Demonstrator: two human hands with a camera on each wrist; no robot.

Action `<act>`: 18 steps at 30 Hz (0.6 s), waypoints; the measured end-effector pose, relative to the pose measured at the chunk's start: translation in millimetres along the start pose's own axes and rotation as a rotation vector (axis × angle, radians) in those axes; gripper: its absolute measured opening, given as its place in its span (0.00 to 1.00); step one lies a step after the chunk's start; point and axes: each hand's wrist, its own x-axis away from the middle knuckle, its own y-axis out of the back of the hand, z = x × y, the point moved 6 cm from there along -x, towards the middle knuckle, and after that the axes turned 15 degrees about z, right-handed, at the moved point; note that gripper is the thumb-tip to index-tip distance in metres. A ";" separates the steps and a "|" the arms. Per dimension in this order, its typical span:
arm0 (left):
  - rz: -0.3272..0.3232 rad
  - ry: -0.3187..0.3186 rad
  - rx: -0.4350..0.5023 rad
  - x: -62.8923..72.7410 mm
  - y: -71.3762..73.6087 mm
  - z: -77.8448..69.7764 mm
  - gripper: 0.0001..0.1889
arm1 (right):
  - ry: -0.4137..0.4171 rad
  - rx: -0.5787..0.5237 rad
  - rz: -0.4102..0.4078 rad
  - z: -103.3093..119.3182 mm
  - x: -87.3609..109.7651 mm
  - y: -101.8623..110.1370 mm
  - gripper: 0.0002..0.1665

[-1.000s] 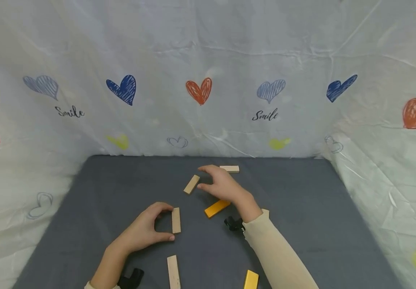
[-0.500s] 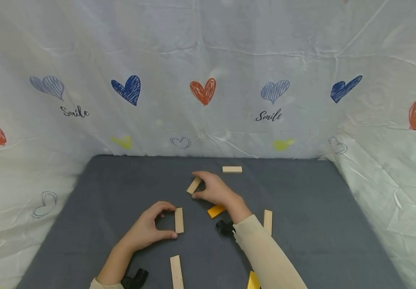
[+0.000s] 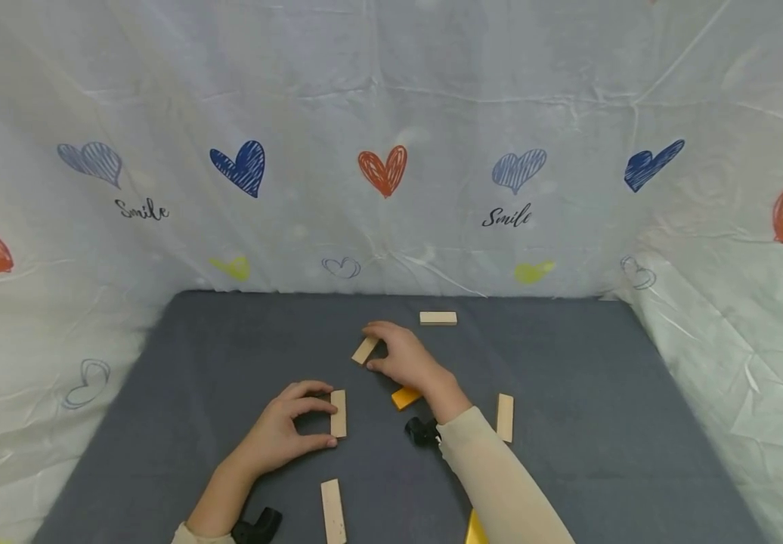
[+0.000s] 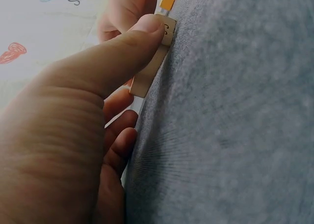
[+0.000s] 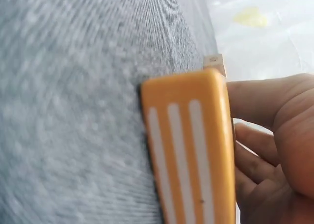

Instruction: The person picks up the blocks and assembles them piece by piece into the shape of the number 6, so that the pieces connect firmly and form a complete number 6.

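Observation:
My left hand (image 3: 279, 432) pinches a plain wooden block (image 3: 340, 414) lengthwise at the middle of the dark table. In the left wrist view its thumb lies against the stamped end of that wooden block (image 4: 149, 71). Farther back, my right hand (image 3: 405, 357) holds a second wooden block (image 3: 364, 350), set slantwise, between thumb and fingers at its ends. An orange block (image 3: 405, 397) lies partly under the right wrist. Close up in the right wrist view, this orange block (image 5: 184, 145) shows white stripes and covers most of the held block.
More wooden blocks lie about: one at the back (image 3: 437, 319), one beside the right sleeve (image 3: 505, 418), one near the front (image 3: 333, 511). A yellow block (image 3: 476, 529) is partly hidden by the right sleeve. A white cloth with printed hearts (image 3: 432, 113) surrounds the grey tabletop (image 3: 589, 378).
My right hand has moved left and taken hold of the slanted wooden block. My left hand, at its block throughout, has brought a finger down onto it. The view shifted slightly.

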 end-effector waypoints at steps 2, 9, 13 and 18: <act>-0.003 0.003 -0.004 0.0 0.1 0.3 0.24 | 0.006 0.000 -0.007 -1.5 -0.5 0.6 0.36; 0.003 0.018 0.000 0.3 -1.3 2.4 0.24 | 0.019 -0.002 -0.040 -4.5 -0.7 1.9 0.29; 0.002 0.029 0.008 1.3 -1.8 3.7 0.24 | 0.016 -0.034 -0.038 -7.0 -1.6 2.0 0.31; -0.003 0.021 0.009 -0.2 -0.8 2.2 0.24 | 0.009 -0.032 -0.021 -7.2 -2.1 0.8 0.41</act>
